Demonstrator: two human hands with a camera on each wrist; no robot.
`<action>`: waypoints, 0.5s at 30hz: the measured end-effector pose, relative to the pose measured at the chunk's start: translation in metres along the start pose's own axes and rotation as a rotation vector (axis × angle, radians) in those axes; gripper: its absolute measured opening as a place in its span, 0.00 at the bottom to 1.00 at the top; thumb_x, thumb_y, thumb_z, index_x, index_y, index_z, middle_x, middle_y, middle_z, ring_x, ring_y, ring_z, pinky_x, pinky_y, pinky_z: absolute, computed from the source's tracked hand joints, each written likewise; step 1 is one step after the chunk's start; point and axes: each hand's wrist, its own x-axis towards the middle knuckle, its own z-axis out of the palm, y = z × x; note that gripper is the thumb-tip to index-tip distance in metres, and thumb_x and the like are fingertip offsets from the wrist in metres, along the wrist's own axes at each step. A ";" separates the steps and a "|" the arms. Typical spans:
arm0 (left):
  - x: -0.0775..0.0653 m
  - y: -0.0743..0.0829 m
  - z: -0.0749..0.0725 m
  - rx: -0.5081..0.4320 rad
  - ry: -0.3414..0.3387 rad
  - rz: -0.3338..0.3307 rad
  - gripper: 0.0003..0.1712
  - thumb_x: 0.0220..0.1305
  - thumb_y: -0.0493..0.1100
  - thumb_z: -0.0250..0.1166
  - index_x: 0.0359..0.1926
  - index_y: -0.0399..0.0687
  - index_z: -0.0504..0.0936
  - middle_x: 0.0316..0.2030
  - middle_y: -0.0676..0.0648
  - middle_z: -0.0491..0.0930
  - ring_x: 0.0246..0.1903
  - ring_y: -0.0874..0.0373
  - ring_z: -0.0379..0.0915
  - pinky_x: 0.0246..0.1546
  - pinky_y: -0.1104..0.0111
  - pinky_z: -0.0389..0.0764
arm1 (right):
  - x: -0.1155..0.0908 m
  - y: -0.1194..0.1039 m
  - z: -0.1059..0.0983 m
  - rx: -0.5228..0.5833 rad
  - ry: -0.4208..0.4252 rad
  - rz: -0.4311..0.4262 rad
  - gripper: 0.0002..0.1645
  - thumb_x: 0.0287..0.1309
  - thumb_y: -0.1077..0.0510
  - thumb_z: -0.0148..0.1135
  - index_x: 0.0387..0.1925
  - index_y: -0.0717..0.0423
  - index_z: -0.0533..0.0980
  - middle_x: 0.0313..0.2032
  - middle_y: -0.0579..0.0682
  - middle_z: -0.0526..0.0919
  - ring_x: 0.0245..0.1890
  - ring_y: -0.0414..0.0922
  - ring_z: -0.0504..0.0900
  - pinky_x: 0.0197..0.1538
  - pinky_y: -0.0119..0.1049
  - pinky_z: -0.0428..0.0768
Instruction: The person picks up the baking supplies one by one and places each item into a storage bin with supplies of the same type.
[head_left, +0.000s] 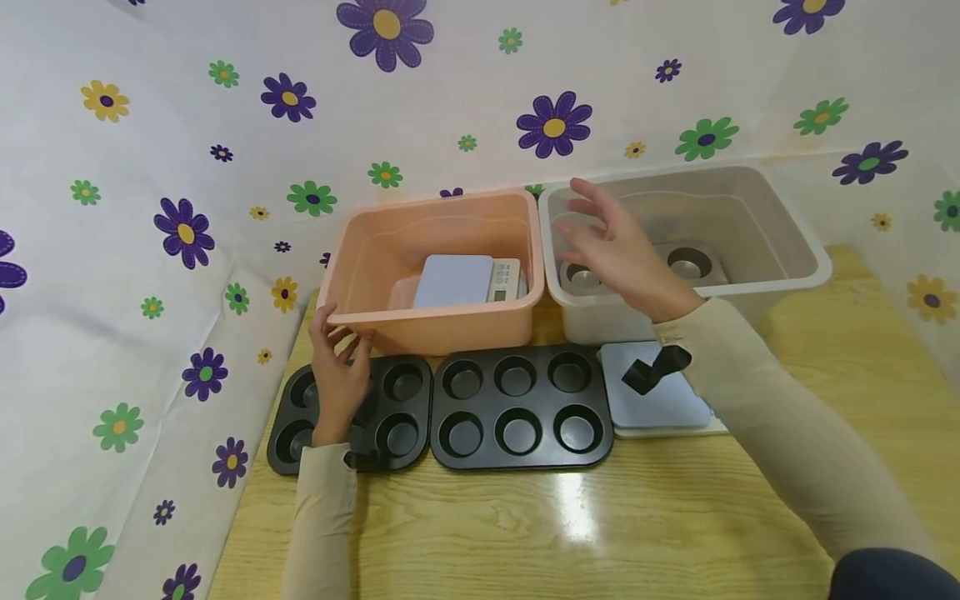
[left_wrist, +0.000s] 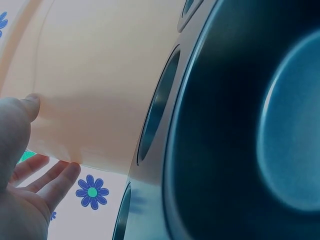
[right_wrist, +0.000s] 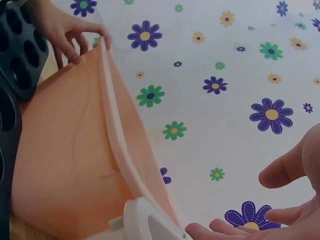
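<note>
My left hand [head_left: 341, 379] grips the front left corner of a peach plastic bin [head_left: 450, 329], fingers bent at the corner and thumb against the front wall [left_wrist: 90, 125]. Inside that bin lies a kitchen scale [head_left: 453, 281] with a pale platform and a button panel. Over the left part of a pale grey bin [head_left: 780, 287], my right hand [head_left: 618, 250] hovers, fingers spread and holding nothing. A muffin pan [head_left: 690, 264] with round cups sits in the grey bin, partly hidden by the hand.
Two dark muffin pans, one on the left [head_left: 405, 408] and one in the middle [head_left: 521, 406], lie side by side before the bins. Another kitchen scale [head_left: 652, 400] lies on the wooden table [head_left: 480, 533] beneath the right forearm. Flowered cloth [head_left: 465, 100] hangs behind.
</note>
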 end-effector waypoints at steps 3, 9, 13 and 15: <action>0.000 0.000 0.001 0.004 -0.004 0.000 0.42 0.73 0.34 0.72 0.80 0.49 0.62 0.66 0.30 0.73 0.62 0.33 0.81 0.63 0.33 0.83 | -0.006 0.002 -0.002 -0.063 0.007 -0.042 0.43 0.84 0.56 0.52 0.89 0.46 0.48 0.86 0.58 0.57 0.82 0.60 0.68 0.77 0.60 0.77; -0.001 -0.002 0.001 0.016 -0.013 0.001 0.40 0.75 0.37 0.71 0.80 0.50 0.62 0.67 0.30 0.73 0.63 0.35 0.80 0.64 0.34 0.83 | -0.017 0.010 -0.007 -0.137 0.037 -0.127 0.43 0.81 0.59 0.53 0.89 0.48 0.50 0.85 0.60 0.61 0.82 0.60 0.69 0.79 0.66 0.73; -0.001 -0.002 0.001 0.024 -0.012 -0.005 0.41 0.75 0.37 0.71 0.80 0.50 0.61 0.68 0.31 0.72 0.63 0.37 0.80 0.64 0.35 0.83 | -0.024 0.014 -0.009 -0.149 0.079 -0.171 0.42 0.80 0.62 0.53 0.88 0.48 0.53 0.82 0.59 0.65 0.80 0.60 0.70 0.79 0.68 0.72; -0.001 -0.002 0.000 0.023 -0.013 -0.006 0.41 0.75 0.37 0.71 0.81 0.49 0.60 0.68 0.31 0.72 0.63 0.37 0.80 0.65 0.36 0.83 | -0.028 0.015 -0.010 -0.152 0.105 -0.175 0.42 0.80 0.62 0.53 0.88 0.48 0.54 0.81 0.59 0.66 0.80 0.59 0.71 0.79 0.68 0.72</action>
